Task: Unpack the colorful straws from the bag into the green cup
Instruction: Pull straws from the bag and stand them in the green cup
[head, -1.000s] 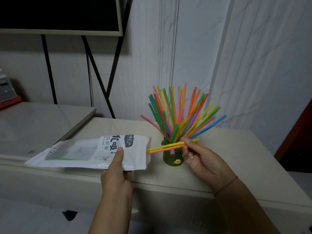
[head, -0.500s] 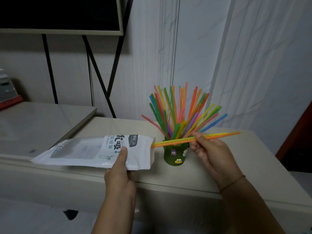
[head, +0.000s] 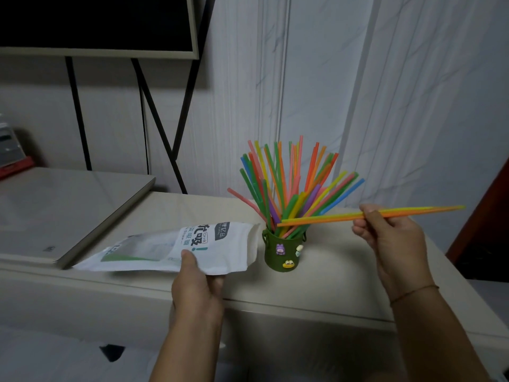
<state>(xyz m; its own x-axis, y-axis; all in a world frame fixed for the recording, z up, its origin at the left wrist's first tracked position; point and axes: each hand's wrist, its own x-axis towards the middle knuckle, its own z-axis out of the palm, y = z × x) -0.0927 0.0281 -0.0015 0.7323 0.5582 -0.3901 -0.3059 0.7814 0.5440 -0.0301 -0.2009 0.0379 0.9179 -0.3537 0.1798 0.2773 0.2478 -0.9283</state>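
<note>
— Where is the bag [head: 176, 248]?

— Flat on the beige countertop [head: 325, 285], near its front edge. Its open mouth faces the green cup [head: 279, 253] and ends just beside it. The far end reaches the front corner of a raised slab [head: 55, 210] on the left.

— And the left hand [head: 197, 285]?

— It grips the bag's near edge, with the thumb pressed on top of the printed side and the fingers tucked underneath.

— The cup?

— Upright, nearer the front edge than the back. It has small figures stuck on its side (a purple one, a yellow one, a pale one). The straws in the cup [head: 289, 186] fan out of it in all directions: pink, green, orange, yellow, blue, purple.

— What does the right hand [head: 391, 238] have?

— A few held straws [head: 330, 217], orange, yellow and green, though I cannot count them exactly. They are pinched between the thumb and curled fingers and lie nearly level. Their left tips sit just over the cup's rim, clear of the bag's mouth. Their other ends stick out past the hand, toward the right edge of the countertop.

— Anything else?

— A thin cord bracelet [head: 413, 292] on the right wrist, and a dark screen [head: 96, 20] on black legs against the wall behind.
</note>
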